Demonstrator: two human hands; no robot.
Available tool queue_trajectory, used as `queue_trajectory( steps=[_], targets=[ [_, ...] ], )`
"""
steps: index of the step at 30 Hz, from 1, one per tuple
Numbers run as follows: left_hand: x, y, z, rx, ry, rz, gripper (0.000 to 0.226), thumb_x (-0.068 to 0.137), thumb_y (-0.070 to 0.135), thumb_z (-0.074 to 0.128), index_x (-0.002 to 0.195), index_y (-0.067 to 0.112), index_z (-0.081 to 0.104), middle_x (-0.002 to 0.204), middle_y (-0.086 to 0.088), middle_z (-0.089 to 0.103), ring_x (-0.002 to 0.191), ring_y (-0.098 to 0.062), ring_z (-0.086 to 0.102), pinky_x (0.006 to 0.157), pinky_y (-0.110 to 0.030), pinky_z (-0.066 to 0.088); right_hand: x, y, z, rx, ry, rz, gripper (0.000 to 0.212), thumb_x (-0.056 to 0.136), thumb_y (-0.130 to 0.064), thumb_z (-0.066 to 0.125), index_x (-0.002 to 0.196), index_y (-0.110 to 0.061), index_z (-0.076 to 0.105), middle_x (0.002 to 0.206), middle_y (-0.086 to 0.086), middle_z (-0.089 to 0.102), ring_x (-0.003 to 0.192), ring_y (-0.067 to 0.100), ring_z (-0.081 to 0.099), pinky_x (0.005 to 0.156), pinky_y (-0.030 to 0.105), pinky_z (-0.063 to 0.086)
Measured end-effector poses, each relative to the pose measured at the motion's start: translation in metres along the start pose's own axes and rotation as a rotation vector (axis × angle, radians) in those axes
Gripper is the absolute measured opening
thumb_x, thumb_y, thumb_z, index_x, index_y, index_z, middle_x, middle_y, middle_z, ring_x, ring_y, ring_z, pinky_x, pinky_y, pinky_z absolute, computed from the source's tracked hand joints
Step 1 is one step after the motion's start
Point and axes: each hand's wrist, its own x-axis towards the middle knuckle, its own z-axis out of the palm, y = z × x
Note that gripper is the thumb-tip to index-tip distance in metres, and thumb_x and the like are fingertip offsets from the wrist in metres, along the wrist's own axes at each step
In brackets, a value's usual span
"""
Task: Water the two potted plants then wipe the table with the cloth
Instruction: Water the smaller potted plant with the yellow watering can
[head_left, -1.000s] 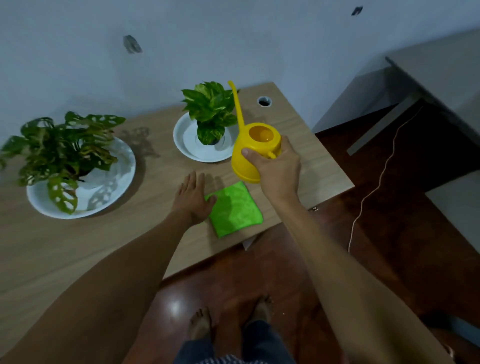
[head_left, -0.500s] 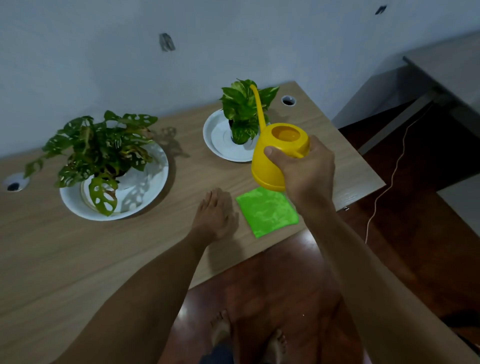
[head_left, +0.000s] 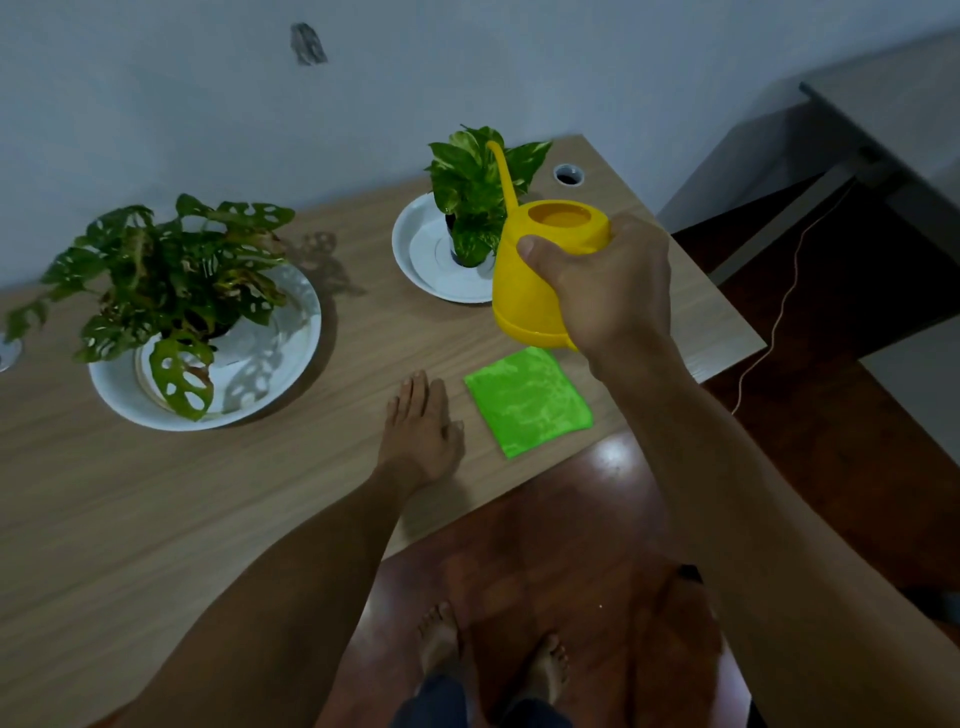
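Right hand (head_left: 608, 286) grips the smooth, round yellow can (head_left: 535, 275), its thin curved spout up by the right plant (head_left: 475, 192). Left hand (head_left: 421, 431) lies flat, fingers loose, on the wood-grain tabletop (head_left: 363, 348) beside the fuzzy square green cloth (head_left: 527, 408) at its front edge.

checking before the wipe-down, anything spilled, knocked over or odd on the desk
Nothing stands out. Both potted plants stand upright in their white saucers, the green cloth lies flat, and no water shows on the desk.
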Motion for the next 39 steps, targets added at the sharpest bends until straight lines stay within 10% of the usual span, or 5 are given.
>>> queue_trajectory(
  steps=[13,25,39],
  targets=[
    [0.005,-0.006,0.007,0.014,0.013,0.000,0.095,0.084,0.064,0.016,0.164,0.014,0.011,0.173,-0.014,-0.002,0.161,-0.030,-0.004,0.128,-0.045,-0.001,0.007,-0.012,-0.005,0.011,-0.005,-0.020,0.046,0.075,-0.046,0.084,0.096,-0.008,0.067,0.088,0.002,0.066,0.081,0.017,0.063,0.051,0.020,0.035],
    [0.002,-0.009,0.017,0.038,0.070,0.028,0.096,0.084,0.065,0.005,0.165,0.013,0.009,0.173,-0.015,-0.003,0.161,-0.030,-0.004,0.129,-0.046,-0.002,0.001,-0.006,-0.026,-0.115,0.011,-0.087,0.059,0.065,-0.062,0.080,0.082,-0.007,0.066,0.083,0.012,0.066,0.080,0.028,0.067,0.066,0.041,0.055],
    [0.002,-0.016,0.029,0.089,0.111,0.043,0.085,0.094,0.061,0.013,0.165,0.014,0.011,0.173,-0.015,0.004,0.161,-0.031,0.001,0.129,-0.047,0.001,0.013,-0.017,-0.034,-0.107,0.068,-0.120,0.049,0.068,-0.055,0.083,0.077,-0.015,0.056,0.074,0.001,0.049,0.069,0.014,0.047,0.053,0.025,0.031]
  ],
)
